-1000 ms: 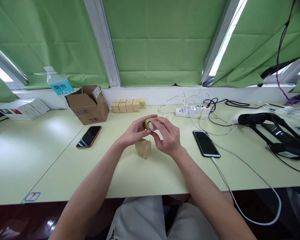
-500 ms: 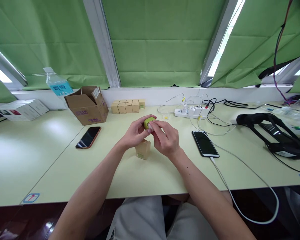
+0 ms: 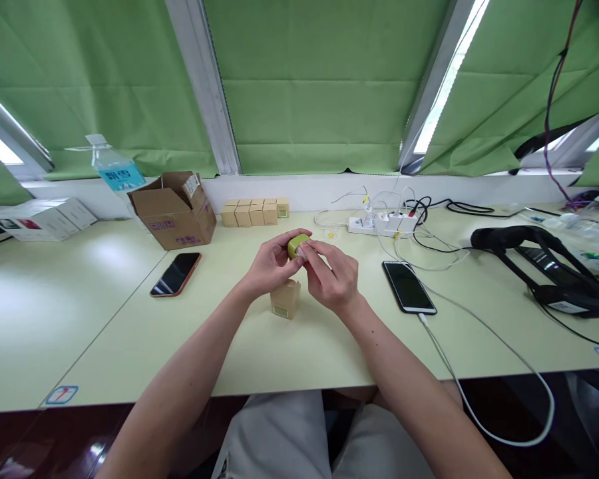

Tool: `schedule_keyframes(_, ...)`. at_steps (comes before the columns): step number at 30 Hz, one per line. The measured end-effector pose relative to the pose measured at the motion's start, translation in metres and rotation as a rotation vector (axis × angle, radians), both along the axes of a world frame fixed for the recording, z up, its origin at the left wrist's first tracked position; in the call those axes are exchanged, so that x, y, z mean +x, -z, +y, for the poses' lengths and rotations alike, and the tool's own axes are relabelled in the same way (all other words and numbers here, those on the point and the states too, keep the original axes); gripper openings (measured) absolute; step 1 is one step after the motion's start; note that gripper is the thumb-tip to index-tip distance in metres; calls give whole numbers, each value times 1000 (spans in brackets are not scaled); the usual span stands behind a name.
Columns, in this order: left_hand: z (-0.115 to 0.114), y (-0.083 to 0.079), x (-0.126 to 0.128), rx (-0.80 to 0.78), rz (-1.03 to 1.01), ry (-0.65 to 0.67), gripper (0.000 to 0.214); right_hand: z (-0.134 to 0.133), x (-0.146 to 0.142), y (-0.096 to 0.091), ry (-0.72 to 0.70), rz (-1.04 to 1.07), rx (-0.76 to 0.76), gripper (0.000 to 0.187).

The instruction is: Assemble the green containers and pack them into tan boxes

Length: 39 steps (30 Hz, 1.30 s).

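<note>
Above the middle of the table, my left hand [image 3: 271, 264] is closed around a small, rounded yellow-green object [image 3: 296, 245]. A whitish part shows on its near side, at the fingertips. My right hand [image 3: 333, 274] pinches at that whitish part, its fingers pressed together against the object. The fingers cover much of it, so its exact kind cannot be made out. Just below my hands a small tan cardboard box [image 3: 285, 301] stands upright on the table, its top flap raised and a green-edged label on its front.
Behind my hands sits a row of small tan boxes [image 3: 249, 214]. To the left are an open brown carton [image 3: 174, 216] and a phone [image 3: 176, 274]. On the right lie a charging phone [image 3: 409, 287], a power strip [image 3: 379, 226], cables and a black headset-like frame [image 3: 544, 266].
Almost nothing differs. Both hands stay at the yellow-green object, and the right fingers have shifted only very slightly.
</note>
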<state>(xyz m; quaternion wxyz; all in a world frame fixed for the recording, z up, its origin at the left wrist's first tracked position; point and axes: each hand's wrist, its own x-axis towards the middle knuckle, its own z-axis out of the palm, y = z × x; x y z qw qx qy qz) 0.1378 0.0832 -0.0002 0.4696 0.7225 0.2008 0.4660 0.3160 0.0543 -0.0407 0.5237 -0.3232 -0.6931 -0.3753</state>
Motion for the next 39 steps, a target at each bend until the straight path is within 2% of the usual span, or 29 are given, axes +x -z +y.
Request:
schedule_keyframes(4,0,-5,-3,-45,-11,75,63,-1,1,-2,-18,19,43,28)
schedule_keyframes(7,0,-7,-5,-75,-10,118,63,-1,2,-2,-14,27,3,29)
schedule_keyframes(10,0,-8,-6,-86,-6,127,61,-1,4,-1,-22,23,-43,31)
schedule_keyframes(15,1,-6,-6,-93,-8,136,61,-1,5,-1,-56,21,9,33)
schedule_keyframes(20,3,-5,-7,-93,-20,154,62,-1,5,0,-46,17,-26,35)
schedule_keyframes(26,1,-3,-6,-114,-34,161,63,2,6,3,-46,-11,0,34)
schedule_keyframes(33,-2,0,2,-23,-13,26,60,7,7,13,-30,-16,-76,39)
schedule_keyframes(39,-4,6,6,32,15,-62,56,6,4,11,-29,25,9,48)
